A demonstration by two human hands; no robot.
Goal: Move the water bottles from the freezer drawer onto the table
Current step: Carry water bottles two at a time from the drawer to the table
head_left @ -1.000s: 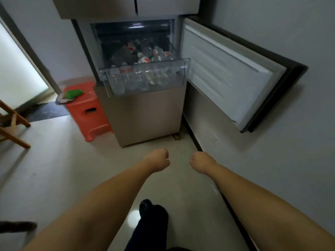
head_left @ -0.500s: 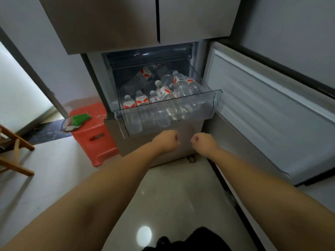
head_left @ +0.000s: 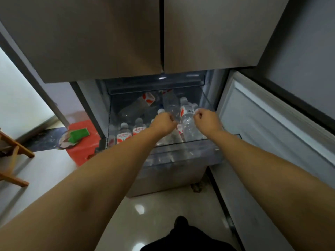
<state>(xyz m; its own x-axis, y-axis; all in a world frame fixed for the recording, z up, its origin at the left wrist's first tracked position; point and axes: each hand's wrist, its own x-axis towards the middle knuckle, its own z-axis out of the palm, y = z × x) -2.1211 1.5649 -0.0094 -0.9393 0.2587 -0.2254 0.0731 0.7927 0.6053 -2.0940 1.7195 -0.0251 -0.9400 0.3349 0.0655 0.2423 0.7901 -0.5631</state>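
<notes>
My left hand (head_left: 164,122) and my right hand (head_left: 206,117) are both curled into fists with nothing in them, held side by side over the pulled-out freezer drawer (head_left: 183,156), a gap between the knuckles. The water bottles (head_left: 188,124) lie inside this clear drawer. Their labels are white with red shapes and red characters; the print is too blurred to read. The front row of bottles (head_left: 124,134) at the left stands upright, caps up. The bottle between my fists stands nearly upright, cap toward the back. A further bottle (head_left: 139,105) lies tilted, its long axis running from the back right down to the front left. The drawer's transparent front wall sits below my wrists; its top is open. The freezer door (head_left: 272,127) is swung out at the right, close beside my right forearm. At the left, a red stool (head_left: 85,153) carrying a green object (head_left: 79,134) stands against the cabinet. The upper fridge doors (head_left: 163,33) overhang the drawer.
</notes>
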